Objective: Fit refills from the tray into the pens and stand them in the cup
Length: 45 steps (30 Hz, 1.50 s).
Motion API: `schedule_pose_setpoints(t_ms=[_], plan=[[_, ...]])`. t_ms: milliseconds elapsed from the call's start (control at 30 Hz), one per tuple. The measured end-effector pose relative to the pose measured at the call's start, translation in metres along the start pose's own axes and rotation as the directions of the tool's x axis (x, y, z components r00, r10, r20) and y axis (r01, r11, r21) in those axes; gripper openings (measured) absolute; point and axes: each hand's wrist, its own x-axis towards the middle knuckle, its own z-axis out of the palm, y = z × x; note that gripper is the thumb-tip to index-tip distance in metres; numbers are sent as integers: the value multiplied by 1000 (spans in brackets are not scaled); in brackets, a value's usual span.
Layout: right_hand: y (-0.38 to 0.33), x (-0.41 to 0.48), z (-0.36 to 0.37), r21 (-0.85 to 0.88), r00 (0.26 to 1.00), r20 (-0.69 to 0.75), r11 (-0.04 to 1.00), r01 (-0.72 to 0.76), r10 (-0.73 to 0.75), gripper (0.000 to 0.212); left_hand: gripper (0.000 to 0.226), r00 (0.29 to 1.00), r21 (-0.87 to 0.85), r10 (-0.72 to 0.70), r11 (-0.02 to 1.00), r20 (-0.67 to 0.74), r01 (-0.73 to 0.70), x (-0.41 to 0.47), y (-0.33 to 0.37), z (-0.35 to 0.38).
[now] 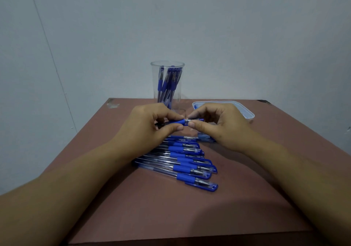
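Left hand pinches the blue grip of a pen just in front of the cup, right hand pinches its tip end, approx halfway: several pens in cup, row waiting nearer, tray right of cup.

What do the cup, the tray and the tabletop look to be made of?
Cup: clear, likely plastic; the pens inside show through its wall. Tray: translucent whitish plastic with a rounded, glossy rim. Tabletop: matte reddish-brown, probably laminate, with a chipped far-left corner.
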Motion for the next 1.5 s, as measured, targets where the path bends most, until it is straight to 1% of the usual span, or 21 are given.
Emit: schedule_pose_setpoints(t_ms=[167,233,300,367,433,500,567,633,700,800,867,1033,1133,1200,1333,1433,1500], plan=[[0,-3,3,37,999,-12,999,-31,32,10,20,1000,4,16,1000,1,-16,-2,3,0],[0,-4,4,63,999,-22,997,-38,40,11,21,1000,-7,6,1000,3,-6,-1,4,0],[0,-3,8,89,997,-44,995,-52,56,9,23,999,-29,-27,999,-29,26,0,5,1],[0,0,12,147,995,-74,987,-62,74,8,25,995,-59,-66,996,-70,62,2,6,3],[-1,2,14,241,988,-98,966,-94,121,9,27,993,-68,-89,994,-78,84,4,6,5],[-2,4,13,314,979,-107,940,-130,171,11,32,993,-61,-95,994,-64,91,4,3,6],[-1,3,9,342,970,-139,929,-142,200,16,44,992,-43,-113,993,-62,110,3,-2,4],[-2,3,3,368,956,-197,920,-134,218,20,52,986,4,-133,991,-97,134,3,-7,-2],[-4,3,-5,374,942,-259,921,-108,216,24,54,977,50,-146,986,-157,156,6,-12,-11],[-10,9,-18,356,916,-347,932,-72,203,25,51,959,131,-180,968,-220,212,18,-22,-23],[-13,19,-27,354,897,-394,934,-55,202,26,55,959,210,-177,952,-223,225,31,-31,-29],[-21,57,-51,267,855,-494,964,-20,155,26,69,985,342,-146,924,-94,170,61,-54,-39],[-23,84,-59,210,830,-543,978,-9,124,26,76,988,340,-149,927,-48,156,69,-63,-37],[-20,102,-59,158,828,-553,987,-9,96,25,77,989,328,-146,933,-38,150,72,-65,-34],[-8,133,-45,46,872,-487,999,-17,37,21,74,991,301,-120,945,-53,130,73,-68,-30],[-1,146,-31,-50,927,-376,998,-28,7,15,73,991,313,-127,940,-52,137,74,-70,-29],[3,150,-24,-167,964,-266,986,-23,-22,13,72,990,319,-132,937,-52,142,75,-71,-29]])
